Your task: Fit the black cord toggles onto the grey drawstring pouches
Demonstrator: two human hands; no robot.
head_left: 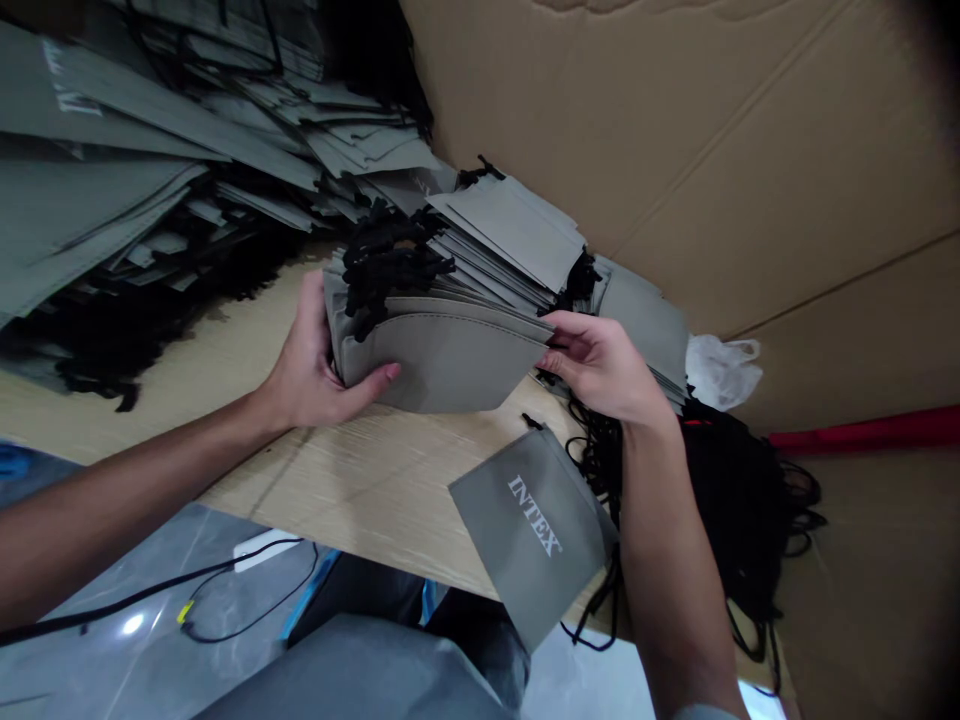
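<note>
Between my two hands is a bundle of grey drawstring bags (457, 360), held on edge above the table, with knotted black cord ends bunched at its upper left. My left hand (319, 365) wraps the left end, thumb pressed on the front bag. At the other end, my right hand (600, 365) pinches the bags' edges between thumb and fingertips. Just below lies a single grey bag printed INTEX (529, 530), overhanging the table's front edge. Right behind the bundle sits another stack of grey bags (517, 230), partly hidden by it.
Large heaps of grey bags (135, 110) with black cords fill the left and back of the wooden table (322, 480). Cardboard (712, 130) walls the back and right. A black cord pile (727, 500), a clear plastic bag (724, 370) and a red strip (862, 432) are at right.
</note>
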